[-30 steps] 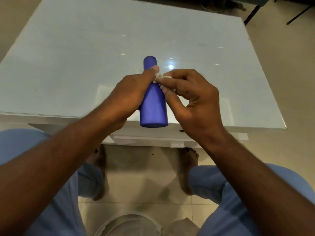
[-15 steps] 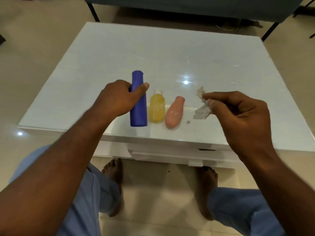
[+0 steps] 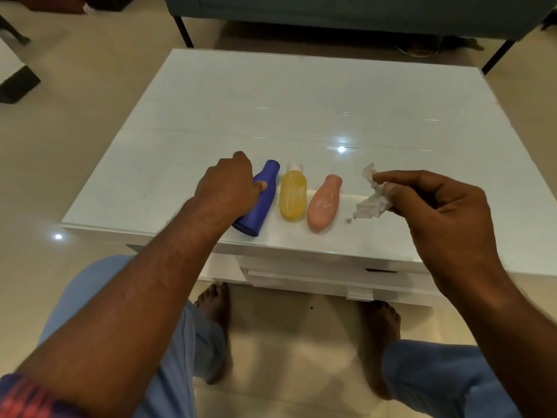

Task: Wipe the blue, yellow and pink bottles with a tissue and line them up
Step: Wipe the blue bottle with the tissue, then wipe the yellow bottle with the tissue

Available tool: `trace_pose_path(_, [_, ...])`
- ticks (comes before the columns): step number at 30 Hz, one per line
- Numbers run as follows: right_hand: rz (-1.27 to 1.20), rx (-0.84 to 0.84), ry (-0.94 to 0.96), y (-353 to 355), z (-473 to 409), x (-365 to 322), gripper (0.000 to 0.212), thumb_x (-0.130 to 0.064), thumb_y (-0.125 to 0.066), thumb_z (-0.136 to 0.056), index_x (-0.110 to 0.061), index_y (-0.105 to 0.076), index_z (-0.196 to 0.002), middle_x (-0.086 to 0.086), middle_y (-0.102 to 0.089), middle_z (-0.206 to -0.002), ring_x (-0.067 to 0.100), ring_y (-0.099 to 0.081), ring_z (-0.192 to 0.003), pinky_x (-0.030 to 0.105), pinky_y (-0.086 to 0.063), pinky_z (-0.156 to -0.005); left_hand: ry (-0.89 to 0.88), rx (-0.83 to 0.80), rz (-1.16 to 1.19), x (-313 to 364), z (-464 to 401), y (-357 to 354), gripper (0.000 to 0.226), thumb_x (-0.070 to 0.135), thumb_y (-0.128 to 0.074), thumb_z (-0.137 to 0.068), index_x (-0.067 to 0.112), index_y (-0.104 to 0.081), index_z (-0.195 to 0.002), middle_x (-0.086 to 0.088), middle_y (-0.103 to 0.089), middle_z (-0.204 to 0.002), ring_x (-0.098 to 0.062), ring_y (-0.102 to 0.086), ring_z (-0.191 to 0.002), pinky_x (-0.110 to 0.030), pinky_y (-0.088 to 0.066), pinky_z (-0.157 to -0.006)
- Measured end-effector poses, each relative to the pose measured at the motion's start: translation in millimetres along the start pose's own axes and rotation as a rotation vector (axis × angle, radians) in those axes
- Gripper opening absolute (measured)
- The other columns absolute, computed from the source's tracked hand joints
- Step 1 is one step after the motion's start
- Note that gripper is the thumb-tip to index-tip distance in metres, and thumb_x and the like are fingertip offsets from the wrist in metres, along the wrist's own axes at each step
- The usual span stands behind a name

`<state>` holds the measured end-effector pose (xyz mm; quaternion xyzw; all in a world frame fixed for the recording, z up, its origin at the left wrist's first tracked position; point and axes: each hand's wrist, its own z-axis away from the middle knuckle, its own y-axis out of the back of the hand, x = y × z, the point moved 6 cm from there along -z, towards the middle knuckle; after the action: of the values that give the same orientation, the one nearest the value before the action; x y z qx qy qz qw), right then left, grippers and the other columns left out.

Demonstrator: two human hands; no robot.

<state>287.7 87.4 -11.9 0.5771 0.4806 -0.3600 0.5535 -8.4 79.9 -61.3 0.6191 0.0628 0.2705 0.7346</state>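
Observation:
Three bottles lie side by side near the front edge of the white table [image 3: 301, 95]. The blue bottle [image 3: 265, 197] is leftmost, tilted with its neck pointing away, and my left hand [image 3: 229, 188] grips its side. Right of it lies the yellow bottle [image 3: 292, 197] with a white cap, then the pink bottle [image 3: 324, 206]. My right hand [image 3: 434, 203] hovers to the right of the pink bottle and pinches a crumpled white tissue [image 3: 372, 200] between thumb and fingers, just above the tabletop.
A small scrap of tissue [image 3: 349, 220] lies on the table beside the pink bottle. A dark sofa [image 3: 331, 13] on black legs stands behind the table. My knees and bare feet are under the front edge.
My left hand brought the blue bottle from in front of me down onto the table left of the yellow one, then laid it flat. My right hand drew the tissue away to the right.

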Motion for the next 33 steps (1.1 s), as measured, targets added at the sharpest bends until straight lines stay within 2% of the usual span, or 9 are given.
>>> trace_pose_path(5, [-0.015, -0.003, -0.009, -0.2, 0.0, 0.9, 0.017, -0.018, -0.07, -0.098, -0.022, -0.081, -0.11, -0.007, -0.081, -0.105, 0.012, -0.077, -0.102, 0.04, -0.062, -0.096, -0.061, -0.036, -0.035, 0.8, 6.6, 1.6, 0.072, 0.043, -0.076, -0.087, 0.013, -0.04, -0.142, -0.013, -0.06, -0.132, -0.032, -0.062, -0.111, -0.041, -0.052, -0.087])
trace_pose_path(9, [-0.017, -0.01, -0.014, -2.6, 0.4, 0.2, 0.017, -0.017, -0.069, -0.098, -0.023, -0.081, -0.108, -0.009, -0.082, -0.103, 0.011, -0.077, -0.102, 0.04, -0.062, -0.096, -0.171, -0.294, -0.148, -0.6, 17.4, -17.4, 0.12, 0.055, -0.09, -0.064, 0.016, -0.021, -0.154, -0.008, -0.043, -0.148, -0.03, -0.053, -0.123, -0.045, -0.053, -0.098])
trace_pose_path(12, [0.006, -0.017, -0.015, -5.4, 0.2, -0.1, 0.017, -0.017, -0.069, -0.098, -0.024, -0.081, -0.108, -0.01, -0.081, -0.103, 0.01, -0.076, -0.102, 0.039, -0.062, -0.096, -0.226, -0.345, -0.235, -1.7, 18.2, -25.6, 0.139, 0.054, -0.093, -0.058, 0.019, -0.005, -0.159, -0.008, -0.033, -0.157, -0.031, -0.047, -0.131, -0.051, -0.049, -0.104])
trace_pose_path(16, [0.025, -0.037, -0.014, -7.8, 0.5, -2.4, 0.017, -0.019, -0.069, -0.098, -0.025, -0.081, -0.109, -0.01, -0.081, -0.103, 0.01, -0.076, -0.101, 0.036, -0.063, -0.094, -0.203, -0.281, -0.215, -1.4, 8.1, -22.9, 0.131, 0.05, -0.093, -0.061, 0.019, -0.01, -0.157, -0.009, -0.045, -0.147, -0.03, -0.054, -0.121, -0.051, -0.053, -0.098])
trace_pose_path(19, [0.047, -0.04, 0.001, -8.1, 0.4, -4.2, 0.018, -0.02, -0.068, -0.099, -0.023, -0.081, -0.111, -0.01, -0.08, -0.106, 0.009, -0.076, -0.102, 0.035, -0.063, -0.093, -0.195, -0.267, -0.216, -0.7, 5.8, -23.3, 0.131, 0.056, -0.091, -0.06, 0.018, -0.011, -0.156, -0.011, -0.046, -0.145, -0.032, -0.054, -0.121, -0.052, -0.053, -0.098])
trace_pose_path(23, [0.052, -0.035, 0.012, -7.2, 0.5, -5.3, 0.018, -0.017, -0.069, -0.098, -0.021, -0.081, -0.111, -0.008, -0.081, -0.105, 0.011, -0.076, -0.102, 0.039, -0.063, -0.094, -0.237, -0.155, -0.28, 12.7, 7.3, -17.6, 0.139, 0.074, -0.081, -0.058, 0.017, -0.005, -0.159, -0.012, -0.024, -0.163, -0.039, -0.033, -0.143, -0.055, -0.039, -0.111])
trace_pose_path(26, [0.064, -0.039, 0.028, -7.3, 0.5, -9.8, 0.017, -0.018, -0.069, -0.097, -0.022, -0.082, -0.108, -0.008, -0.081, -0.102, 0.012, -0.077, -0.1, 0.041, -0.063, -0.094, -0.351, -0.033, -0.275, 33.9, 7.6, -13.3, 0.136, 0.073, -0.08, -0.061, 0.022, -0.002, -0.161, -0.008, -0.006, -0.17, -0.038, -0.015, -0.152, -0.057, -0.023, -0.117])
trace_pose_path(29, [0.086, -0.055, 0.049, -10.2, 2.0, -11.9, 0.018, -0.02, -0.069, -0.097, -0.021, -0.081, -0.11, -0.007, -0.081, -0.104, 0.012, -0.076, -0.1, 0.04, -0.063, -0.094, -0.438, -0.039, -0.271, 51.7, 9.0, -25.2, 0.137, 0.064, -0.086, -0.062, 0.024, -0.001, -0.161, -0.004, 0.001, -0.171, -0.036, -0.01, -0.154, -0.058, -0.019, -0.118])
trace_pose_path(33, [0.105, -0.068, 0.076, -11.3, 4.8, -11.9, 0.019, -0.02, -0.068, -0.097, -0.02, -0.081, -0.111, -0.006, -0.081, -0.105, 0.011, -0.076, -0.101, 0.04, -0.063, -0.094, -0.449, -0.092, -0.275, 57.4, 3.1, -31.8, 0.14, 0.06, -0.088, -0.062, 0.021, 0.003, -0.161, -0.003, 0.0, -0.171, -0.035, -0.007, -0.155, -0.057, -0.015, -0.119])
